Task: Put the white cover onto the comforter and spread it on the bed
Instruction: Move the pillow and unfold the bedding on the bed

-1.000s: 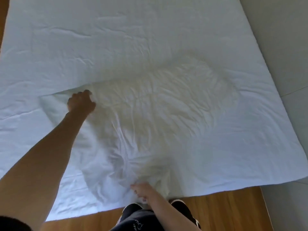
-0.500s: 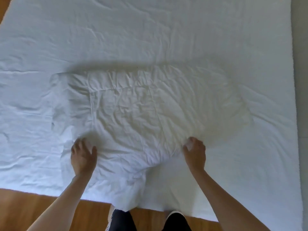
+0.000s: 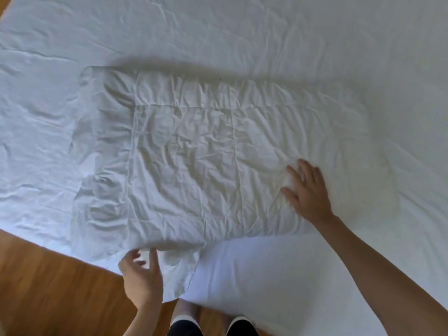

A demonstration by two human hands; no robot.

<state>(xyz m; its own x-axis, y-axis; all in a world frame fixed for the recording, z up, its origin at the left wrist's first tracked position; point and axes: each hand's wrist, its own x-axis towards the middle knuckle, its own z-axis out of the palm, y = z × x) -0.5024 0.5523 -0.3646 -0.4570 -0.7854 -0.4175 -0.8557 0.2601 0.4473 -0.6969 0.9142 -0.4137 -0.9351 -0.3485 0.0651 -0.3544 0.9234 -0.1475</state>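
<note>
White cover (image 3: 266,40) spread wide and creased over the bed, quilted comforter (image 3: 194,154) laid folded at its near middle, right hand (image 3: 306,190) pressed flat on it, fingers spread, left hand (image 3: 141,275) open at its near edge, wooden floor (image 3: 53,282) below.

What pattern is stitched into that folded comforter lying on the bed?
The comforter is plain off-white, stitched in big quilted squares; the head view shows it.
</note>
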